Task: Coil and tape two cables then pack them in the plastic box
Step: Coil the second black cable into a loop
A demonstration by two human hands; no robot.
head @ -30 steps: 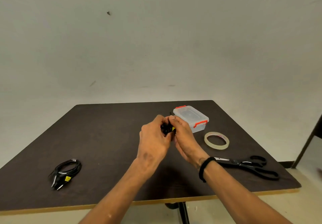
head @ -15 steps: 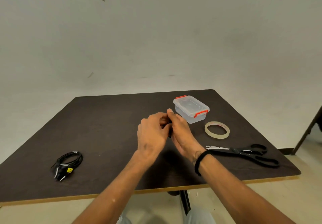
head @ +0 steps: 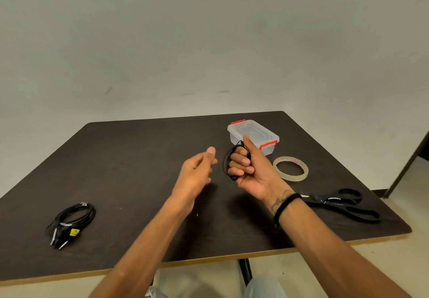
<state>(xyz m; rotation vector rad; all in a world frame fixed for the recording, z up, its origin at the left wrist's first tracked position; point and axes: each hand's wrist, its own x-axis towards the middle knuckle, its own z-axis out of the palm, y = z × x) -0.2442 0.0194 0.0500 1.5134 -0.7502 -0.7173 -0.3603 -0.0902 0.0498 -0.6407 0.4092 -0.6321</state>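
Note:
My right hand is closed around a small coil of black cable, held above the middle of the dark table; loops stick out to the left of my fingers. My left hand hovers just left of it, fingers loosely apart, holding nothing. A second coiled black cable with a yellow tag and metal plugs lies near the table's front left. The clear plastic box with red latches stands lidded at the back right, just behind my right hand.
A roll of clear tape lies right of my right hand. Black scissors lie near the table's right front edge, blades pointing left. A dark post leans at the far right off the table.
My hands were joined around the small coil; now the left hand has let go and moved left, while the right hand alone holds the coil, palm turned up.

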